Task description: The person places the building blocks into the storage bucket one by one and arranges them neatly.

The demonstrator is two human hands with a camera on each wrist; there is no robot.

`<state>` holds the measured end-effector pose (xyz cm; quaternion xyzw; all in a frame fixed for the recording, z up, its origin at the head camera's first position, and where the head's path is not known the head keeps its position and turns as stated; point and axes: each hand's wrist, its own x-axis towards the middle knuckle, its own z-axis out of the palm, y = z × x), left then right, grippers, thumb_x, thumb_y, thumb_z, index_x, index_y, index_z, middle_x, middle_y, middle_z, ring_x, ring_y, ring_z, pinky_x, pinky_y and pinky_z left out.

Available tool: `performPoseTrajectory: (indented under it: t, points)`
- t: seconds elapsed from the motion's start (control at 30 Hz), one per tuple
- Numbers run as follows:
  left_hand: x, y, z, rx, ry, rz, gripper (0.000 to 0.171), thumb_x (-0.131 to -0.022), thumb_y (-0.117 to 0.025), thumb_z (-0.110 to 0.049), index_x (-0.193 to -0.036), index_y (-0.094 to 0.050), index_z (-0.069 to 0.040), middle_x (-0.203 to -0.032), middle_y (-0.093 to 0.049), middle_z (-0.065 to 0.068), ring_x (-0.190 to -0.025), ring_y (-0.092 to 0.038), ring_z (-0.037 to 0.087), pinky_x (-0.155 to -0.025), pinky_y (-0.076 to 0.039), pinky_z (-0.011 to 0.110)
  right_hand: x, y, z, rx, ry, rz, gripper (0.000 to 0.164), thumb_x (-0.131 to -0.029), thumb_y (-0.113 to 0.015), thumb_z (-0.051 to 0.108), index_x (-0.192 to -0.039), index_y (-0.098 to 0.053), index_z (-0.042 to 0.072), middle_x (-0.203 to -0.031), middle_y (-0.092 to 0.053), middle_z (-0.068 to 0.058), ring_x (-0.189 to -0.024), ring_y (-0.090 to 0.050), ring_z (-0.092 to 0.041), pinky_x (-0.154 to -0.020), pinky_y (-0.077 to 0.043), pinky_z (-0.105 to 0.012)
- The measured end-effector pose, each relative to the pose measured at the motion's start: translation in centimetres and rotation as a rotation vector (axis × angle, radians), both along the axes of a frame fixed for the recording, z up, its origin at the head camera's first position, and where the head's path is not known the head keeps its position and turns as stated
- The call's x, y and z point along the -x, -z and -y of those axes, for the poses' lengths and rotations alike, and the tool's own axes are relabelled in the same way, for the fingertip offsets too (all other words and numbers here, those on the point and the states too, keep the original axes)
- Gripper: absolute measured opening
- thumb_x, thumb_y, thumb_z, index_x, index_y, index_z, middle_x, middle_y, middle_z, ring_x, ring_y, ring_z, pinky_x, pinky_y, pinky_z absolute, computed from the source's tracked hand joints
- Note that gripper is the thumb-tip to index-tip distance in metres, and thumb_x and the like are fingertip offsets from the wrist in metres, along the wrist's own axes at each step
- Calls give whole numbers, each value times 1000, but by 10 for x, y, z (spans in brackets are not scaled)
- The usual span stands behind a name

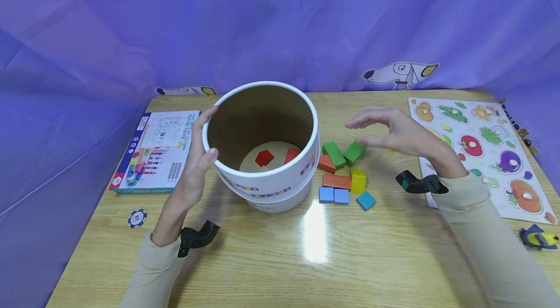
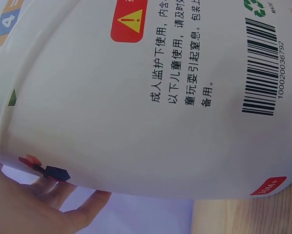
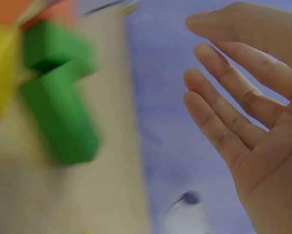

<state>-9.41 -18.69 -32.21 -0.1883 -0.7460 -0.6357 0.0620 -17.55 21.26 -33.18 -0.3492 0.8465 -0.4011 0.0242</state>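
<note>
A white bucket [image 1: 280,201] stands in the middle of the table, its open top showing red blocks [image 1: 264,158] on its floor. My left hand [image 1: 192,172] rests against the bucket's left side, fingers and thumb extended along the rim. In the left wrist view those fingers [image 2: 87,209] touch the printed wall. Above and right of the green blocks [image 1: 334,154], my right hand [image 1: 393,130] hovers with fingers spread apart from the thumb, holding nothing. Orange-red blocks [image 1: 336,181], a yellow block [image 1: 358,181] and blue blocks [image 1: 341,196] lie right of the bucket.
A boxed toy set [image 1: 162,147] lies at the left, with a poker chip [image 1: 137,218] below it. On the right is a vegetable peg puzzle board [image 1: 477,152], and a small blue-yellow toy [image 1: 539,237] near it. A purple curtain [image 1: 262,21] hangs behind the table.
</note>
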Motion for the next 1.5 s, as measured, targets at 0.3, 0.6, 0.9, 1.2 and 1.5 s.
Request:
performPoseTrajectory:
  t: [0.3,0.6,0.9,1.2,1.5]
  points:
    - [-1,-1,0,1,-6,11,77,-88,-54,-49,-152,-19,-23,-154,-25,-3,-139,-21,22,-111,-16,67,1,60,-10,-53,44,105,35,-79,-78,1,-112,-71,13,-116,-66,-1,-111,-56,-17,-103,-41,-41]
    - [-1,-1,0,4,-15,12,77,-88,-55,-50,-152,-20,-23,-154,-26,-2,-139,-22,22,-112,-16,66,4,69,-6,-84,47,84,36,-76,-77,-4,-109,-73,12,-114,-67,-4,-113,-56,-26,-106,-35,-57]
    - [-1,0,1,10,-9,3,76,-89,-54,-48,-152,-19,-23,-155,-24,-3,-140,-20,22,-112,-14,67,5,67,-5,-140,49,92,36,-75,-78,-3,-107,-73,12,-113,-67,-4,-112,-55,-25,-104,-37,-55]
    - [0,0,1,14,-7,1,75,-90,-53,-47,-152,-19,-23,-155,-24,-4,-140,-20,21,-112,-13,67,2,64,-8,-183,74,113,37,-75,-79,-1,-108,-73,13,-110,-65,-4,-106,-55,-23,-100,-40,-51]
    - [0,0,0,9,-11,11,76,-89,-54,-49,-152,-19,-23,-154,-24,-5,-140,-20,21,-113,-14,66,-3,78,-10,-174,101,173,37,-80,-79,7,-115,-71,15,-110,-65,-2,-99,-53,-16,-87,-44,-27]
